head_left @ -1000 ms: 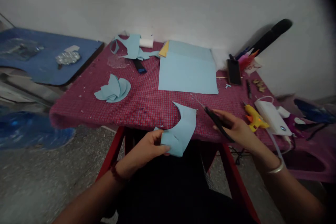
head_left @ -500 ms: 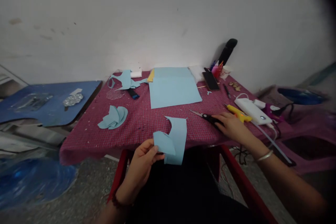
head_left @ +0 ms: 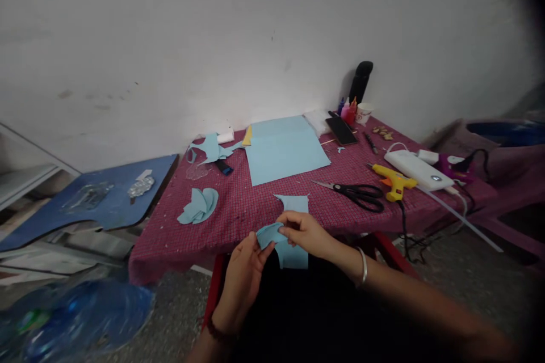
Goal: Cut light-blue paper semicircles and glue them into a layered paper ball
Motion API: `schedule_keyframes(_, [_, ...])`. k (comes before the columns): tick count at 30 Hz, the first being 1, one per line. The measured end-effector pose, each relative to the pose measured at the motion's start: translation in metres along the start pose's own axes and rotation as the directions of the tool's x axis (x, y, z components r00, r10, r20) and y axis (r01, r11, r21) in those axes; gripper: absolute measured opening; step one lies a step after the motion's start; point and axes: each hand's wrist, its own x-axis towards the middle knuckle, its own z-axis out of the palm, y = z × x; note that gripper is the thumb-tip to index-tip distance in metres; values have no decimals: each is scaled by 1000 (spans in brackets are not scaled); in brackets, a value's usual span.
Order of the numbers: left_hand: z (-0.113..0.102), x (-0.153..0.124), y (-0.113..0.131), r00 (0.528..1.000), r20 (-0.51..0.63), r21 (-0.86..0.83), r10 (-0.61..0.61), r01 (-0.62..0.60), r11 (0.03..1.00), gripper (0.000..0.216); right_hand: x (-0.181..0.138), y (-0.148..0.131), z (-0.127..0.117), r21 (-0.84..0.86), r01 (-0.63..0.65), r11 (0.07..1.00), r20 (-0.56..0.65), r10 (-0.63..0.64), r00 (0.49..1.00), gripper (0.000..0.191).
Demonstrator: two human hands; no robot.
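Both my hands meet over my lap at the table's front edge. My left hand point(head_left: 244, 266) pinches a small curved light blue paper piece point(head_left: 268, 233) from below. My right hand point(head_left: 304, 232) grips the same piece from the right, its fingers closed. Behind it hangs the larger light blue sheet point(head_left: 293, 227) with a curved cut-out, partly hidden by my fingers. The black-handled scissors point(head_left: 353, 191) lie loose on the red checked tablecloth point(head_left: 255, 204), to the right of my hands.
On the table lie a large light blue sheet point(head_left: 283, 150), a pile of cut blue petals point(head_left: 199, 206), blue scraps point(head_left: 213, 148), a yellow glue gun point(head_left: 394, 181), a white power bank point(head_left: 417, 169), a phone point(head_left: 340, 130) and paint bottles point(head_left: 347, 109). A blue board point(head_left: 102, 204) stands left.
My right hand let go of the scissors, which now lie on the table, and came over to the blue paper. The view has tilted up and back.
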Motion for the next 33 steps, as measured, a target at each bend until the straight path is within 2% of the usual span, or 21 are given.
schedule_keyframes(5, [2,-2,-4,999,47,22,-9,8,1000,29,-9,4,0,7,34,999,-47,-33,998,13])
schedule_keyframes(10, [4,-4,-1,1000,8,79,-12,12,997,22,-15,4,2,-22,95,995,-54,-96,994,13])
schedule_keyframes(11, [4,-4,-1,1000,5,84,-7,6,996,21,-17,3,1,-47,126,991,-59,-129,990,22])
schedule_keyframes(13, [4,-5,1,1000,8,86,7,-7,996,19,-21,2,-1,-155,228,961,-47,-238,970,52])
schedule_keyframes(15, [4,-5,1,1000,7,86,16,-17,996,19,-25,1,-3,-314,352,882,23,-364,931,70])
schedule_keyframes(18, [4,-5,-2,1000,-5,88,2,-2,996,23,-30,0,-6,-460,467,755,148,-454,879,58])
schedule_keyframes(20, [3,-4,-5,1000,-13,88,-19,20,996,27,-31,2,-5,-480,499,721,165,-485,859,44])
schedule_keyframes(24, [1,0,-9,997,-76,97,-16,24,995,38,-28,8,0,-449,506,736,128,-508,852,29])
schedule_keyframes(27, [-1,3,-12,993,-118,125,-9,24,992,37,-26,12,5,-424,500,755,98,-511,854,24])
schedule_keyframes(33, [-3,5,-19,993,-105,178,-45,63,982,34,-26,12,10,-398,513,761,21,-551,834,17])
